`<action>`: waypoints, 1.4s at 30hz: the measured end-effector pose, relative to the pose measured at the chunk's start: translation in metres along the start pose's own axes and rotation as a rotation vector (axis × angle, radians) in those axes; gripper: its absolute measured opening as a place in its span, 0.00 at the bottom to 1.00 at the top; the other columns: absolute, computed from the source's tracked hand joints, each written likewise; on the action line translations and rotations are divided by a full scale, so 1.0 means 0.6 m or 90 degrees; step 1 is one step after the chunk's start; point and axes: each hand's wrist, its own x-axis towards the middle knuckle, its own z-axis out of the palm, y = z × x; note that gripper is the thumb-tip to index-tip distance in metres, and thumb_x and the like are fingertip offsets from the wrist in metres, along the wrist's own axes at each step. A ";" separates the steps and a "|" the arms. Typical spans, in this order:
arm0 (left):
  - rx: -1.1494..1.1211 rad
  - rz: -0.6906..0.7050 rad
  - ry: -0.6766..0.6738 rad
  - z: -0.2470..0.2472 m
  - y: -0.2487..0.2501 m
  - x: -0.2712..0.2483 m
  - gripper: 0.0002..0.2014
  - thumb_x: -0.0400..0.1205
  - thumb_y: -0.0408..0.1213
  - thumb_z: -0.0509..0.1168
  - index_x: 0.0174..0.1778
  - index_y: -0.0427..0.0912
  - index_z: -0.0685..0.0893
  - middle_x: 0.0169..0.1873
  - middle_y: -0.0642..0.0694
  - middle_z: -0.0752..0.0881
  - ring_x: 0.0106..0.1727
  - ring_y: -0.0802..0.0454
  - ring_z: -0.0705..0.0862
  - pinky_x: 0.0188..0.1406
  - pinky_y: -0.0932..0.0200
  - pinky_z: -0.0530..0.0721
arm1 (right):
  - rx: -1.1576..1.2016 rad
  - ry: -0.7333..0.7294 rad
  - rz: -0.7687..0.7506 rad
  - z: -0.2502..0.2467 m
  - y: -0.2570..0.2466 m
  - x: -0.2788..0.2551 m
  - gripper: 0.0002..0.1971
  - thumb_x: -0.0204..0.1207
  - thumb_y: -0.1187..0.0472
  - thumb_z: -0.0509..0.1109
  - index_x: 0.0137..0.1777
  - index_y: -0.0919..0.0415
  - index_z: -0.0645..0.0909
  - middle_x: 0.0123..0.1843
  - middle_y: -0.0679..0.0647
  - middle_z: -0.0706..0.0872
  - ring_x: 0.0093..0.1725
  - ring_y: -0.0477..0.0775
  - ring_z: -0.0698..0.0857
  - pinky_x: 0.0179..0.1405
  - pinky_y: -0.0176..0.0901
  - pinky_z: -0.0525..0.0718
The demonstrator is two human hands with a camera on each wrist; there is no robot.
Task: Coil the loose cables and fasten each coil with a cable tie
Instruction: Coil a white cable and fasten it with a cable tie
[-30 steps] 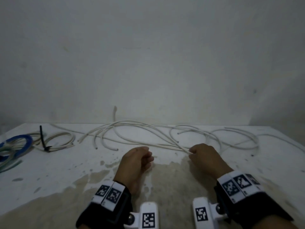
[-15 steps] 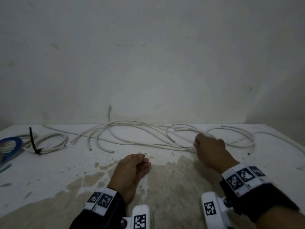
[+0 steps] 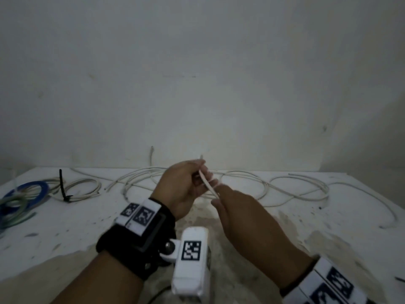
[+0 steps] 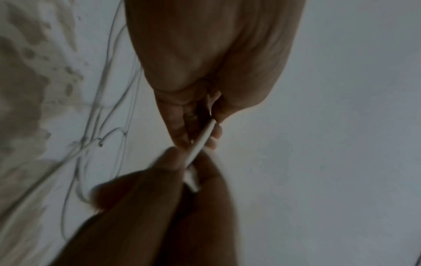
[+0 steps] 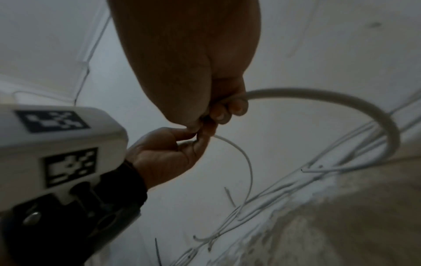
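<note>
Both hands are raised above the white table (image 3: 65,233) and hold one white cable (image 3: 207,185) between them. My left hand (image 3: 200,179) pinches the cable near its free end, which sticks up past the fingers. My right hand (image 3: 219,199) grips the same cable just below. In the left wrist view the cable (image 4: 202,142) runs from my left hand's fingers (image 4: 180,129) down into the right hand. In the right wrist view the cable (image 5: 318,97) arcs out of the curled right fingers (image 5: 230,109) down to the table. Several loose white cables (image 3: 282,187) lie tangled behind.
At the left lies a white coil (image 3: 81,189) fastened with a black cable tie (image 3: 63,187). Blue and green coils (image 3: 19,198) sit at the far left edge. A plain wall stands right behind the table. The near tabletop is stained and worn.
Both hands rose off the table. The right hand lifted a white cable from the tangle and brought it to the centre, where the left hand, earlier idle on the table, took hold of it.
</note>
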 end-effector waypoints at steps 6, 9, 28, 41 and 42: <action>-0.088 0.023 0.037 -0.013 0.074 -0.004 0.12 0.87 0.31 0.49 0.41 0.37 0.75 0.19 0.51 0.70 0.14 0.61 0.65 0.10 0.71 0.62 | -0.103 -0.249 0.091 -0.009 0.048 -0.056 0.15 0.85 0.48 0.54 0.48 0.55 0.78 0.45 0.49 0.69 0.49 0.52 0.73 0.44 0.43 0.69; -0.062 0.019 0.021 -0.025 0.092 -0.017 0.11 0.86 0.31 0.50 0.42 0.37 0.76 0.20 0.52 0.70 0.14 0.61 0.63 0.09 0.70 0.59 | -0.244 -0.285 0.131 -0.028 0.071 -0.071 0.20 0.84 0.42 0.53 0.64 0.51 0.80 0.61 0.54 0.73 0.64 0.56 0.73 0.58 0.46 0.71; 0.019 -0.034 -0.033 -0.033 0.016 -0.092 0.09 0.85 0.28 0.49 0.43 0.37 0.74 0.25 0.46 0.71 0.19 0.55 0.68 0.16 0.67 0.68 | 0.050 0.214 0.143 -0.060 0.092 -0.041 0.10 0.80 0.63 0.67 0.57 0.62 0.85 0.45 0.57 0.83 0.49 0.60 0.82 0.44 0.38 0.67; -0.013 -0.021 -0.049 -0.026 -0.021 -0.112 0.08 0.87 0.26 0.50 0.48 0.34 0.75 0.30 0.42 0.76 0.29 0.50 0.76 0.28 0.61 0.84 | 0.785 0.127 0.432 -0.073 0.043 -0.034 0.15 0.78 0.60 0.71 0.59 0.69 0.75 0.48 0.64 0.86 0.37 0.55 0.89 0.32 0.47 0.86; -0.013 -0.021 -0.053 -0.022 -0.024 -0.115 0.08 0.86 0.26 0.50 0.49 0.34 0.75 0.30 0.43 0.76 0.29 0.50 0.76 0.29 0.60 0.84 | 0.832 0.128 0.443 -0.069 0.039 -0.033 0.12 0.79 0.66 0.68 0.59 0.69 0.72 0.48 0.65 0.86 0.37 0.55 0.90 0.33 0.47 0.87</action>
